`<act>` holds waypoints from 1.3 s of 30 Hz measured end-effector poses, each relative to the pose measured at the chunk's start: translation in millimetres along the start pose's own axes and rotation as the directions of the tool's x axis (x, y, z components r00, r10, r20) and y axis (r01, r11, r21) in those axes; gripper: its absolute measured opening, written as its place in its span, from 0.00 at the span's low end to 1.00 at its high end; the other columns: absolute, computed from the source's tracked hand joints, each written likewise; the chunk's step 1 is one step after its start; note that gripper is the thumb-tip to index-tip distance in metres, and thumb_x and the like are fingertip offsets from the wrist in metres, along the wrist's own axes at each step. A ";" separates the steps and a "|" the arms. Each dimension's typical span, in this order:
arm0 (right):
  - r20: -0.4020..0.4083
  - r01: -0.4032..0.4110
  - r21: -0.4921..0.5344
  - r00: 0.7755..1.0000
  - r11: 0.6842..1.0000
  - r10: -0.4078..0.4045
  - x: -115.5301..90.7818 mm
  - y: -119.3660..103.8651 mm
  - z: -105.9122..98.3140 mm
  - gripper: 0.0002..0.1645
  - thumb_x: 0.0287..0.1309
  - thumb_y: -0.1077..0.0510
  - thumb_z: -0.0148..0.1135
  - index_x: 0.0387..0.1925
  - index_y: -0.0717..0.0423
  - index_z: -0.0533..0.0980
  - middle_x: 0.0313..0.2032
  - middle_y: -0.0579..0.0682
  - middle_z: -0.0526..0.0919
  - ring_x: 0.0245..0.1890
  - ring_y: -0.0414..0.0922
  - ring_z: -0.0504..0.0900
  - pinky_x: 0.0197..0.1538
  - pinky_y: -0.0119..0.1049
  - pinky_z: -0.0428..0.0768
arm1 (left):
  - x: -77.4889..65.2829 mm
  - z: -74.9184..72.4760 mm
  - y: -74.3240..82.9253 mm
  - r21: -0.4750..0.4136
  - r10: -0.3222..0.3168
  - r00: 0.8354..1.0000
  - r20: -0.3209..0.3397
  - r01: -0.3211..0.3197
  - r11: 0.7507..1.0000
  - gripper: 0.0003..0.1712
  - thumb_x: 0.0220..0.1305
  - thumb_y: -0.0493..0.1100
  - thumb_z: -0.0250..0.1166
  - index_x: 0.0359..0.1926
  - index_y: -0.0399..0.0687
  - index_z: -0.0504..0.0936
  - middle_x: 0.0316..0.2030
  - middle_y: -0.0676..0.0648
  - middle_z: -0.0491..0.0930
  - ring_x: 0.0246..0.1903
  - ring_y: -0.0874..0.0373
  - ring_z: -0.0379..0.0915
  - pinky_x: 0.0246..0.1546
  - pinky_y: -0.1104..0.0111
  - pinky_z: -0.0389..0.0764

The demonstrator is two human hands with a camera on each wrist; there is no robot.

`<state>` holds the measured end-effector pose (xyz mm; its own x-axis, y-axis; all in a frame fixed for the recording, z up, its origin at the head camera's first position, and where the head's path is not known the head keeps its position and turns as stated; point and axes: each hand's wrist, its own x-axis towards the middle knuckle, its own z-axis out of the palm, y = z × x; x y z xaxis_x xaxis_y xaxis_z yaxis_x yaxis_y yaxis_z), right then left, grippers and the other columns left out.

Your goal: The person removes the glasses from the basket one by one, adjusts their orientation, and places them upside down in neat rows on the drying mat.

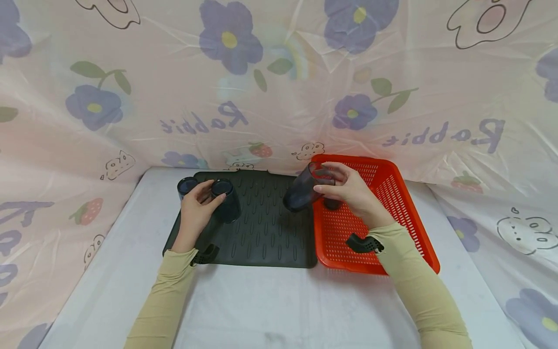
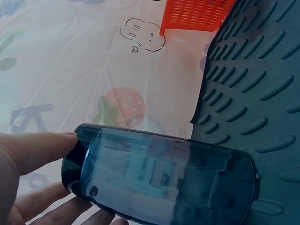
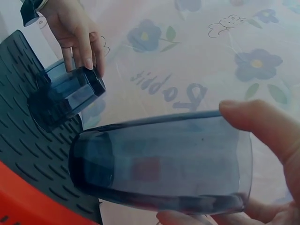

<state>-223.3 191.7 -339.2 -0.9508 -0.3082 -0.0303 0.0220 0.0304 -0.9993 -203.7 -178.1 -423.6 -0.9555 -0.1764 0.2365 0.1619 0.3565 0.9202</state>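
Observation:
My left hand (image 1: 196, 211) holds a dark blue drinking glass (image 1: 228, 208) around its base, thumb on one side and fingers on the other. That glass stands upside down on a dark ribbed drying mat (image 1: 266, 242). Just left of it is a second upturned glass (image 1: 186, 184), partly hidden by the hand. My right hand (image 1: 350, 189) grips another bluish glass (image 1: 298, 194) near its rim; in the right wrist view this glass (image 3: 164, 164) lies tilted in the air, base toward the mat. Between mat and basket, it hangs above both edges.
A red perforated basket (image 1: 414, 223) sits against the mat's right side, with a dark glass (image 1: 333, 204) inside, partly covered by my right hand. White cloth (image 1: 261, 305) covers the table. A printed curtain (image 1: 287, 97) rises behind and at both sides.

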 end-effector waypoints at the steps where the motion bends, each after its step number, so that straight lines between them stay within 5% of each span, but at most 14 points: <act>1: -0.002 -0.009 0.009 1.000 1.000 0.009 0.4 0.3 1.1 0.39 0.54 0.66 0.69 0.65 0.61 0.62 0.60 0.63 0.70 0.44 0.44 0.82 0.46 0.39 0.82 | -0.4 -0.4 0.8 0.003 -0.001 1.000 0.000 0.001 1.000 0.31 0.57 0.41 0.71 0.61 0.40 0.74 0.57 0.39 0.74 0.56 0.46 0.72 0.55 0.56 0.74; 22: -0.038 -0.082 0.070 0.996 0.994 0.085 7.7 5.5 17.9 0.39 0.56 0.65 0.68 0.67 0.55 0.61 0.63 0.55 0.68 0.44 0.46 0.80 0.49 0.45 0.81 | -13.9 -15.7 9.1 -0.035 -0.008 0.996 0.085 0.011 0.999 0.34 0.61 0.46 0.68 0.65 0.43 0.69 0.61 0.41 0.70 0.60 0.48 0.68 0.55 0.60 0.74; 27: -0.039 -0.088 0.084 0.995 0.993 0.092 8.0 4.1 18.9 0.41 0.56 0.64 0.67 0.68 0.56 0.59 0.63 0.56 0.67 0.44 0.47 0.81 0.50 0.46 0.80 | -19.4 -19.0 15.8 -0.024 0.005 0.995 0.098 -0.003 1.000 0.34 0.61 0.45 0.69 0.66 0.42 0.69 0.61 0.40 0.70 0.58 0.46 0.69 0.54 0.59 0.75; 33: -0.042 -0.082 0.098 0.995 0.992 0.087 7.0 1.7 19.5 0.40 0.57 0.65 0.67 0.68 0.57 0.59 0.62 0.56 0.68 0.45 0.48 0.81 0.52 0.48 0.78 | -28.6 -22.8 22.7 -0.050 -0.001 0.991 0.133 0.008 0.999 0.35 0.61 0.45 0.69 0.67 0.44 0.68 0.61 0.40 0.70 0.58 0.46 0.70 0.50 0.71 0.77; 39: -0.043 -0.070 0.118 0.996 0.990 0.076 5.0 0.8 19.1 0.38 0.58 0.66 0.65 0.67 0.58 0.59 0.63 0.58 0.67 0.47 0.49 0.79 0.51 0.46 0.79 | -40.1 -22.6 46.8 -0.094 -0.004 0.987 0.161 0.019 0.995 0.34 0.63 0.39 0.66 0.67 0.38 0.65 0.62 0.35 0.68 0.59 0.42 0.68 0.56 0.62 0.74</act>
<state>-222.1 172.1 -340.5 -0.9589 -0.2638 -0.1050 0.1251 -0.0608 -0.9903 -152.3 -175.0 -383.0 -0.9834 -0.0276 0.1793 0.1658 0.2649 0.9499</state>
